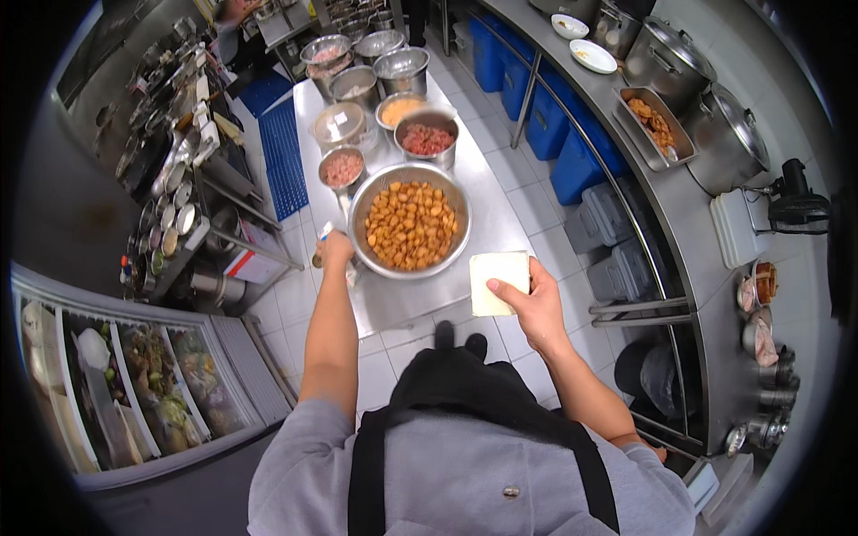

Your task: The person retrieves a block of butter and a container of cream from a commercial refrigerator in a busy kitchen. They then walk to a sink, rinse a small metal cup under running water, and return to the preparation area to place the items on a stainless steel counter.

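Note:
My right hand [539,301] holds a stack of square, pale yellow dough wrappers [497,285], thumb on top, just beyond the front right corner of the steel table [395,305]. At the table's left edge, my left hand [335,249] grips a crumpled white wrapping [327,231] with a bit of blue; its exact kind is unclear. Right of that hand stands a large steel colander [464,231] filled with browned, fried-looking pieces [410,224]. Behind it are a steel pot of pale pink minced meat [342,169] and a larger pot of redder meat [427,139].
More steel pots [402,67] and a lidded plastic tub [340,125] crowd the table's far end. A counter at right carries large stockpots [727,127] and a tray of fried food [650,127], above blue bins [583,161]. A glass-topped cooler [147,382] stands at left.

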